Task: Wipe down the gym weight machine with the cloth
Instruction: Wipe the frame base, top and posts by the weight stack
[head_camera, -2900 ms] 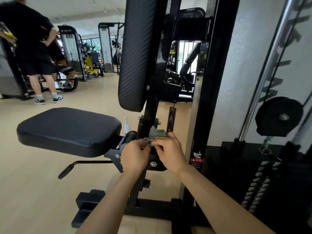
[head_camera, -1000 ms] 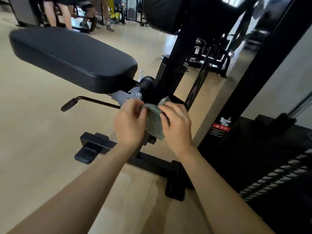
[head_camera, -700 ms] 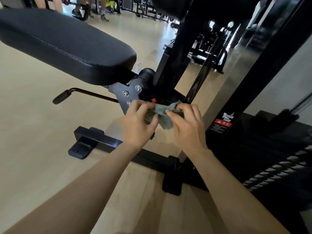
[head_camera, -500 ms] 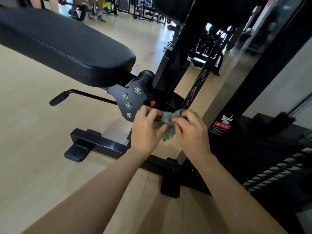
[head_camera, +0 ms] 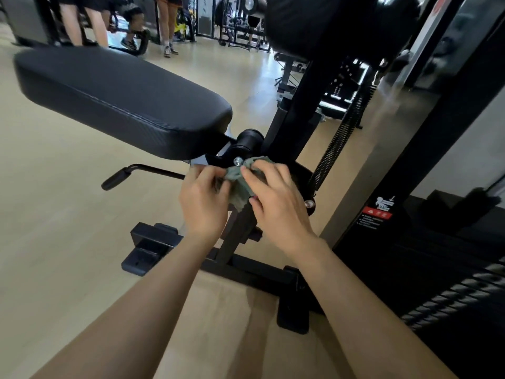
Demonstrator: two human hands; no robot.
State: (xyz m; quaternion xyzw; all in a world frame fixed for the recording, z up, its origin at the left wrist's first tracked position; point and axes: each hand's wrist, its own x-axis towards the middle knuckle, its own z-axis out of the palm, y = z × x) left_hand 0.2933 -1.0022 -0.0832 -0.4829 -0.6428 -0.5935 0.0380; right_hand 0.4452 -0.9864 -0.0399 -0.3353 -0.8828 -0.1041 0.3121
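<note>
A small grey-green cloth (head_camera: 240, 184) is bunched between my two hands, just below the bolted pivot bracket of the black weight machine (head_camera: 289, 127). My left hand (head_camera: 203, 203) pinches the cloth's left edge. My right hand (head_camera: 276, 201) grips its right side with curled fingers, against the bracket under the padded black seat (head_camera: 120, 97). The cloth touches the metal near a silver bolt. Most of the bracket is hidden behind my hands.
A black adjustment lever (head_camera: 128, 175) juts left below the seat. The machine's floor feet (head_camera: 149, 247) lie on light wood flooring. A coil spring (head_camera: 338, 140) rises to the right, beside a black upright with a warning label (head_camera: 378, 212). People (head_camera: 82, 20) stand at the back.
My hands and the cloth have shifted up on the bracket, now covering the plate bolts seen half a second ago. The view has tilted slightly upward.
</note>
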